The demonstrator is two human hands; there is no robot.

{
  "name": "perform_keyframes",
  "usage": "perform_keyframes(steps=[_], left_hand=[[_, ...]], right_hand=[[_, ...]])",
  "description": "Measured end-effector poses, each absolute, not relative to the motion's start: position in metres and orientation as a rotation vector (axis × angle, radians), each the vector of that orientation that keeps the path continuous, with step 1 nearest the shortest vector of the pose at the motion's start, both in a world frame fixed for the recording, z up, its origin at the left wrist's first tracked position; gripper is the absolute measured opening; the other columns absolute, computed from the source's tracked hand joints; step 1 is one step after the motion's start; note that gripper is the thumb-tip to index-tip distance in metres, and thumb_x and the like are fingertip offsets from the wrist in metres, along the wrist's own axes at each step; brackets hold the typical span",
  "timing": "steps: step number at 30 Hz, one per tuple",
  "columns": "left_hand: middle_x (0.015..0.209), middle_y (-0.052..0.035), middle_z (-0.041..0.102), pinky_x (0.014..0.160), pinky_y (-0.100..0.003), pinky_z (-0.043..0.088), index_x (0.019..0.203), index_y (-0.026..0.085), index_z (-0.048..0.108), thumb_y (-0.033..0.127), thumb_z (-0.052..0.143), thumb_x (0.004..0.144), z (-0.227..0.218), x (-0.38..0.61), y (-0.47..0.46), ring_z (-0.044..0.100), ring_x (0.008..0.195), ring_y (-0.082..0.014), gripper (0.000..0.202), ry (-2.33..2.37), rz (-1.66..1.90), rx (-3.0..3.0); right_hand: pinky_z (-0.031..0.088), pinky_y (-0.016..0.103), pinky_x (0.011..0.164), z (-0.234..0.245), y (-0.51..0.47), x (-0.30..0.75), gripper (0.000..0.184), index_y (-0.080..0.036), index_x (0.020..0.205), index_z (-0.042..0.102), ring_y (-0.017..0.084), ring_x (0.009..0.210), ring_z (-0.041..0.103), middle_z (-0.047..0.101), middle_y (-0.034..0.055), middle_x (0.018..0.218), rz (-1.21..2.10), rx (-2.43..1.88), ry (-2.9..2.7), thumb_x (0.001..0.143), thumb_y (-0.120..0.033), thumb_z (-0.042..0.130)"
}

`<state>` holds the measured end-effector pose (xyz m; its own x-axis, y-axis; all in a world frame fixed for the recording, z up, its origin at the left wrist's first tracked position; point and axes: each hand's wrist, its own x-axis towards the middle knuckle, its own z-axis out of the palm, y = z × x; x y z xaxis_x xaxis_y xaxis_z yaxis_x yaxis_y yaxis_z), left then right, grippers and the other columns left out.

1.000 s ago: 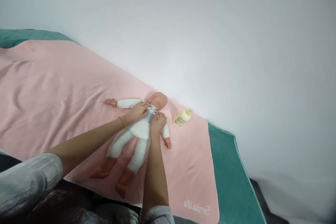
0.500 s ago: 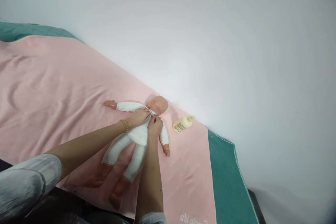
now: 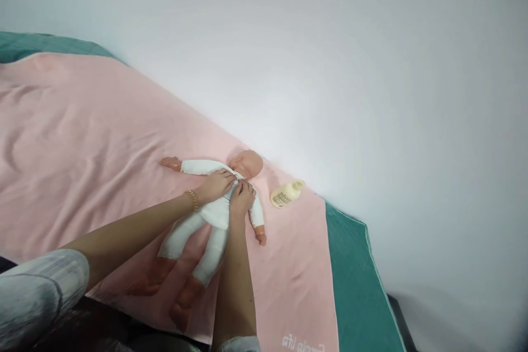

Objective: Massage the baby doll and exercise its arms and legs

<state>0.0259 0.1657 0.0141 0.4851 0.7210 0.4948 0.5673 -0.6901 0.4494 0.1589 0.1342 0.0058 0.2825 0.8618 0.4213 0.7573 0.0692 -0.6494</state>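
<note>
A baby doll (image 3: 214, 220) in a white suit lies on its back on a pink towel (image 3: 82, 143), head toward the wall, arms spread. My left hand (image 3: 216, 185), with a gold bracelet at the wrist, pinches the white suit at the doll's upper chest. My right hand (image 3: 242, 198) pinches the same cloth just beside it, near the neck. The fingertips of both hands nearly meet below the doll's chin. The doll's bare feet point toward me.
A cream lotion bottle (image 3: 286, 193) lies on its side on the towel, right of the doll's head. A teal bed cover (image 3: 363, 297) shows past the towel's right edge. A white wall (image 3: 330, 66) runs close behind.
Both hands stay at the doll's chest, shifting slightly closer together near the neck. The view has drifted a little, so the doll sits slightly lower in the picture.
</note>
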Motion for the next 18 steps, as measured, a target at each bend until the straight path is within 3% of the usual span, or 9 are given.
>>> perform_keyframes(steps=[3, 9, 13, 18], left_hand=[[0.113, -0.0111, 0.070, 0.099, -0.041, 0.046, 0.114, 0.013, 0.067, 0.020, 0.039, 0.100, 0.013, 0.024, 0.165, 0.061, 0.106, -0.0243, 0.032, 1.096, 1.035, 2.496], [0.130, -0.0105, 0.063, 0.110, -0.045, 0.039, 0.123, 0.014, 0.064, 0.025, 0.035, 0.102, 0.015, 0.005, 0.134, 0.051, 0.125, -0.0255, 0.037, 1.088, 1.172, 2.464], [0.120, -0.0077, 0.066, 0.107, -0.043, 0.038, 0.113, 0.018, 0.068, 0.026, 0.037, 0.103, 0.018, -0.014, 0.090, 0.055, 0.116, -0.0227, 0.033, 0.977, 1.238, 2.424], [0.108, -0.0049, 0.068, 0.096, -0.033, 0.042, 0.105, 0.019, 0.069, 0.025, 0.042, 0.103, 0.015, -0.028, 0.055, 0.055, 0.106, -0.0200, 0.028, 0.866, 1.182, 2.332]], right_hand=[[0.038, 0.043, 0.100, 0.010, 0.131, 0.159, 0.033, -0.014, 0.104, 0.073, 0.029, 0.109, 0.057, 0.070, 0.0156, 0.114, 0.162, -1.662, -1.483, 0.094, -0.024, 0.043], [0.037, 0.042, 0.104, 0.023, 0.092, 0.164, 0.039, -0.016, 0.115, 0.070, 0.026, 0.117, 0.053, 0.064, 0.0137, 0.121, 0.134, -1.571, -1.418, 0.100, -0.034, 0.039], [0.040, 0.039, 0.100, 0.017, 0.049, 0.166, 0.044, -0.021, 0.101, 0.075, 0.024, 0.110, 0.055, 0.065, 0.0101, 0.107, 0.188, -1.428, -1.448, 0.103, -0.039, 0.035], [0.044, 0.035, 0.088, 0.004, 0.010, 0.162, 0.038, -0.023, 0.091, 0.078, 0.020, 0.095, 0.056, 0.062, 0.0063, 0.091, 0.273, -1.298, -1.494, 0.102, -0.036, 0.044]])
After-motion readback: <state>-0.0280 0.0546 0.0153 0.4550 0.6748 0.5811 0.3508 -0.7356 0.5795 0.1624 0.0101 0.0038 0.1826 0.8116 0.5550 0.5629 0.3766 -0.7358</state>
